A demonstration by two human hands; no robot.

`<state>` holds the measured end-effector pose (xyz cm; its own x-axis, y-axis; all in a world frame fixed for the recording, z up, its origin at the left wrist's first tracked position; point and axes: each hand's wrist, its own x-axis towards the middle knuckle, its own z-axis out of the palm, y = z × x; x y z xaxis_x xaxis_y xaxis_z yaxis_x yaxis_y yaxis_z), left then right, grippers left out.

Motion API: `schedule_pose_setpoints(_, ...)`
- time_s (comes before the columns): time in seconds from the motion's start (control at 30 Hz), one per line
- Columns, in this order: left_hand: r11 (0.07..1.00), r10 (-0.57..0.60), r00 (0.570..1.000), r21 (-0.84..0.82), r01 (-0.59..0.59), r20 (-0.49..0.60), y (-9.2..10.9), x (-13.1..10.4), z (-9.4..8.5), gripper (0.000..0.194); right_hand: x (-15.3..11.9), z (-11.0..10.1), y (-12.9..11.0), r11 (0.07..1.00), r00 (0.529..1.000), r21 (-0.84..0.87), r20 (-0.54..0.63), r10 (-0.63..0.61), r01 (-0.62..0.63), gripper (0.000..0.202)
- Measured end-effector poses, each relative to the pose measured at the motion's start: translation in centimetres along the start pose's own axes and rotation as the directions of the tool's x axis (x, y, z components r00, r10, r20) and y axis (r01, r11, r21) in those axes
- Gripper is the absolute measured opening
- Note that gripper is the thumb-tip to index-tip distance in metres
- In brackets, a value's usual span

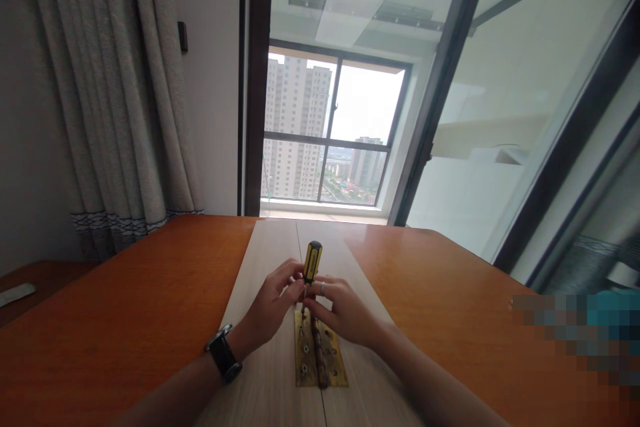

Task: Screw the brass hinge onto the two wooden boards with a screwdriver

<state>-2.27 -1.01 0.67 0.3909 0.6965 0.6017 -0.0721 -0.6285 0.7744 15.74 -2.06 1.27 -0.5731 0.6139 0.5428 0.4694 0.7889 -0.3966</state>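
Together, our left hand [270,301] and right hand [347,307] grasp the screwdriver [313,262] by the far-left corner of the hinge [311,367]. We can't read its markings; fingers partly hide its shaft.

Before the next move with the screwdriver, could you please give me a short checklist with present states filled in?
1. Screwdriver near upright: ok, with a slight tilt.
2. Left hand and right hand at the screwdriver: ok.
3. Firmness of grip: cannot tell.
4. Brass butt hinge lying open across the pale boards: ok.
5. Screwdriver seated in a screw: cannot tell; too small, partly covered.
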Motion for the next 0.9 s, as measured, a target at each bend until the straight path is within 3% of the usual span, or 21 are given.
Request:
schedule_pose_setpoints(0.13,0.999,0.025,1.0,0.02,-0.025,-0.003,0.1,0.1,0.0,0.021,0.0,0.0,0.0,1.0,1.0,0.011,-0.006,-0.003,0.003,0.014)
schedule_pose_setpoints(0.47,1.0,-0.001,1.0,-0.023,0.0,-0.023,-1.8,-0.1,0.1,0.016,0.0,-0.1,-0.1,0.999,1.0,0.032,0.02,0.013,-0.013,0.016)
schedule_pose_setpoints(0.9,0.999,0.053,0.998,-0.008,-0.053,0.021,0.0,0.1,-0.1,0.027,0.0,-0.1,0.0,1.0,1.0,0.028,0.02,0.008,-0.009,0.013)
